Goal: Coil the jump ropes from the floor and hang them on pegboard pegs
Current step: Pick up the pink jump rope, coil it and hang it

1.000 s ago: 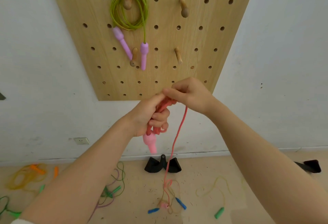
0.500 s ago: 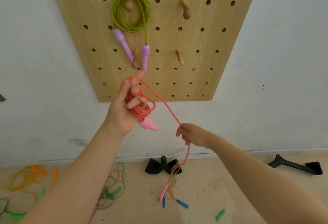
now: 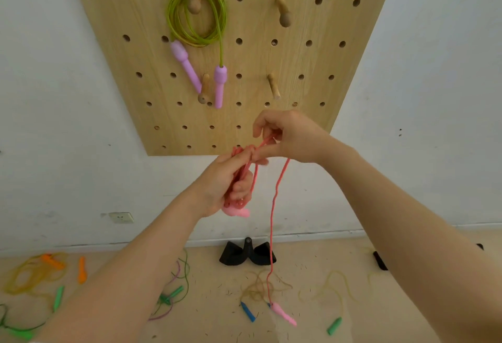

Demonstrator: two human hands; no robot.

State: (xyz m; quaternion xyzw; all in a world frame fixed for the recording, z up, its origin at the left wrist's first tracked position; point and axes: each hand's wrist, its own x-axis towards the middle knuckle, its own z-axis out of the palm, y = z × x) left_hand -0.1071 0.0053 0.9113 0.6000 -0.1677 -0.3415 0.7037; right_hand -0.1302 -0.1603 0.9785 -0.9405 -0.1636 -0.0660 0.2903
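My left hand (image 3: 226, 182) grips several loops of a red jump rope (image 3: 274, 206), and one pink handle (image 3: 236, 211) sticks out below the fist. My right hand (image 3: 288, 136) pinches the same rope just above the left hand's fingertips. From there the rope hangs straight down to its other pink handle (image 3: 284, 314) near the floor. On the wooden pegboard (image 3: 312, 103) a coiled green rope (image 3: 197, 11) with purple handles hangs from the top left peg (image 3: 195, 2). Three other pegs carry nothing: the top right peg (image 3: 283, 11), a lower right peg (image 3: 273, 85) and a lower left peg (image 3: 204, 88).
Loose ropes lie along the floor: an orange one (image 3: 35, 272) at far left, green and purple ones (image 3: 173, 293), a tan rope with blue handles (image 3: 248, 311) and a yellow rope with a green handle (image 3: 334, 326). A black stand (image 3: 247, 254) sits by the skirting board.
My right hand rose from low at the right back up to my left hand, laying another turn of red rope. The free pink handle swung slightly right near the floor.
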